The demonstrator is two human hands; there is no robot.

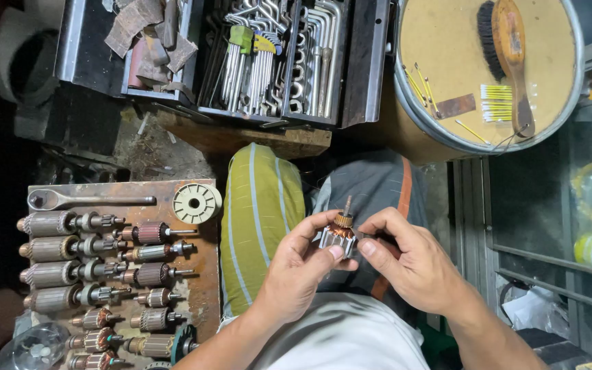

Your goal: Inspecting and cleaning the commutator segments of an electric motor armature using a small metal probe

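My left hand (296, 270) and my right hand (412, 260) meet over my lap. Together they pinch a small motor armature (340, 229) with copper windings and a short shaft pointing up. My left thumb and fingers grip its body from the left. My right fingertips touch its right side. Under the hands lie a green striped cushion (262, 219) and dark cloth with an orange stripe (378, 185).
A rusty board (203, 288) at the left carries several motor armatures, a ratchet wrench (90, 200) and a cream plastic disc (196, 203). An open toolbox (255, 62) with hex keys stands behind. A round tray (447, 48) holds a brush (508, 48) and yellow sticks.
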